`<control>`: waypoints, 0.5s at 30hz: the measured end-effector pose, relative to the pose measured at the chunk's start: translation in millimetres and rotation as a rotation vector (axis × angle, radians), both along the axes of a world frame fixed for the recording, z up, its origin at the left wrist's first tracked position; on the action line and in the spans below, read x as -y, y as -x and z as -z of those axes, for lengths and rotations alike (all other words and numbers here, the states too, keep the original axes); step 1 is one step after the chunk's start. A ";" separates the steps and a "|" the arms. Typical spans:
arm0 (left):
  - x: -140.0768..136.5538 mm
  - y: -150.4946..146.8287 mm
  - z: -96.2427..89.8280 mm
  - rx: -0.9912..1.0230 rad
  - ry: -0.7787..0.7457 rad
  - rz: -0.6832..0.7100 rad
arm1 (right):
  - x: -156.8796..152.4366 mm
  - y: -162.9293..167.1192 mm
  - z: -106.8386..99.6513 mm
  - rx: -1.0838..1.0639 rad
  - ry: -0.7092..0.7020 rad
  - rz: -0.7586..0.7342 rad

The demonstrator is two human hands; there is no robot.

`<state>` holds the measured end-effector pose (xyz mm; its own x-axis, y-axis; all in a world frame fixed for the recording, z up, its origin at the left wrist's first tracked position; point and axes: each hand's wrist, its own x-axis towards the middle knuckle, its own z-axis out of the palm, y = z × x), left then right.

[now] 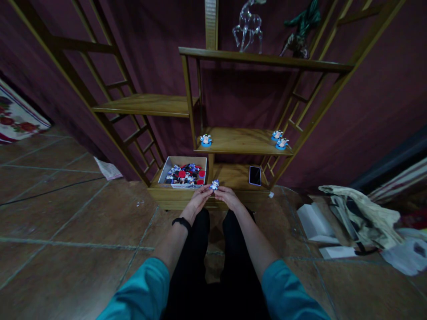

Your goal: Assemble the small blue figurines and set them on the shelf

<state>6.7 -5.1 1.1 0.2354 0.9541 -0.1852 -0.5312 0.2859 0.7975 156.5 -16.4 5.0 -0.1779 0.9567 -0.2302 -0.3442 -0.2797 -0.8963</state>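
Between my two hands is a small white-and-purple figurine (214,185), pinched by the fingers of both. My left hand (201,197) grips it from the left, and my right hand (227,196) from the right. Just left of them, on the lowest shelf, an open cardboard box (163,174) holds a jumble of small figurines and red discs (182,174). On the shelf above, one figurine with a blue base (206,140) stands at the left end. Two similar figurines, the rear one (276,135) and the front one (282,143), stand close together at the right end.
A phone (255,175) lies on the lowest shelf (230,174) at the right. Higher up stand a clear glass deer (248,26) and a dark green statue (302,31). On the floor at right are white boxes (315,221), a cream cloth bag (367,213) and a plastic bag (408,255).
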 end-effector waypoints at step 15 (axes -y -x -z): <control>-0.8 -0.1 1.1 0.023 0.024 -0.018 | -1.5 0.0 2.7 0.003 0.011 0.027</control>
<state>6.8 -4.4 0.0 0.2225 0.9535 -0.2031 -0.5547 0.2952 0.7779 156.5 -14.8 2.3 -0.1518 0.9585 -0.2412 -0.3494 -0.2803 -0.8941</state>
